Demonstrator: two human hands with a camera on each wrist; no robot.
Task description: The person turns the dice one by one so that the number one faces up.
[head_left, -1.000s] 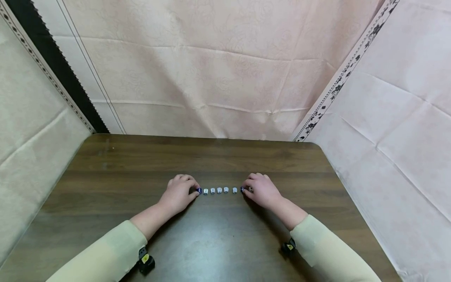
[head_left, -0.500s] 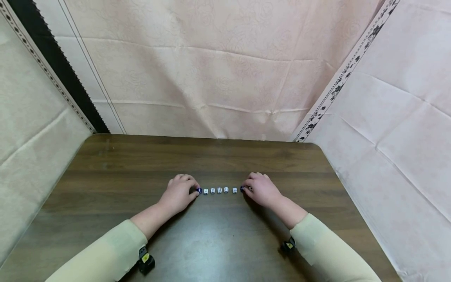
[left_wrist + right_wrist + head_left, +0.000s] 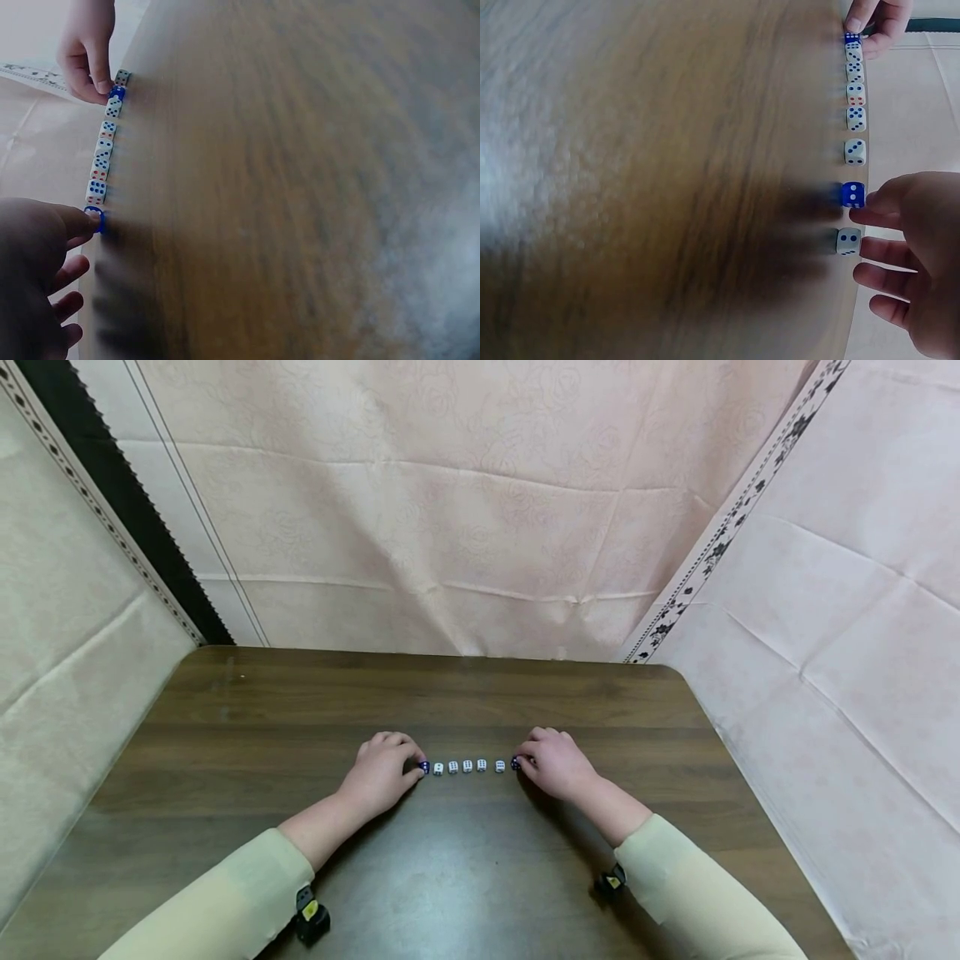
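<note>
Several small dice stand in a line across the wooden table. At the line's left end, my left hand (image 3: 381, 772) pinches a blue die (image 3: 425, 767) between thumb and forefinger. My right hand (image 3: 561, 766) pinches another blue die (image 3: 516, 762) towards the right end. Between the two blue dice sit several white dice (image 3: 467, 766) with dark pips; some show red pips in the wrist views. Past the right blue die, one more white die (image 3: 848, 241) lies by the right hand's other fingers, mostly hidden from the head view. Small gaps flank the rightmost white die (image 3: 499, 766) of the middle group.
The brown wooden table (image 3: 420, 693) has rounded far corners. Pale cloth hangs behind it (image 3: 450, 527) and at both sides. Each wrist carries a black strapped device, such as the left wrist device (image 3: 311, 917) below the light green sleeve (image 3: 225, 893).
</note>
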